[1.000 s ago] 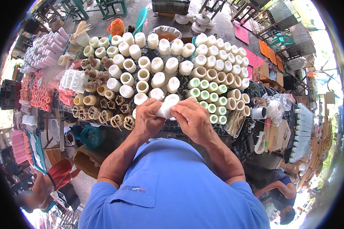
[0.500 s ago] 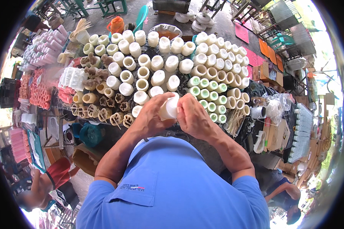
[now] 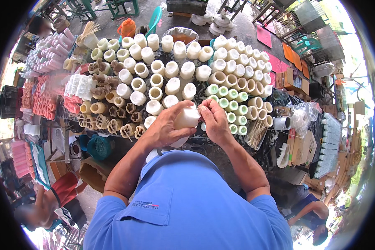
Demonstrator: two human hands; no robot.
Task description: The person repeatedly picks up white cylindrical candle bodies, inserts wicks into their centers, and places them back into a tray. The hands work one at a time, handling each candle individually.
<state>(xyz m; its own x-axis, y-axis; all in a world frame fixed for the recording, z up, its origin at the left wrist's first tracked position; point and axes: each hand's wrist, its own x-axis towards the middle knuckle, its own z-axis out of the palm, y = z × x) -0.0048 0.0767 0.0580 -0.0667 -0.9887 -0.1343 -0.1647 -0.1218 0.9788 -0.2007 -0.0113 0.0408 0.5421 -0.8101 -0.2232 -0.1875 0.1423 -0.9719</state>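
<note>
White cylinder [image 3: 186, 119] just got tipped sideways, so its end faces the right hand [image 3: 215, 120], fingertips pinched together there. Left hand [image 3: 164, 128] has it in a grip.

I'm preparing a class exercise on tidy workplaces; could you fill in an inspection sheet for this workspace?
Surface: dark table, crowded with pale cylinders and light green cups.
Work pieces: one white cylinder, held tilted.
Clutter: thin sticks in a bundle at the near right; clear plastic and a cardboard box farther right.
Hands: left hand grips the white cylinder; right hand has its fingers at the cylinder's right end, any pinched item too small to tell.
Cables: nothing seen.
Surroundings: orange container and white rolls beyond the table; a person in red shorts at lower left.
</note>
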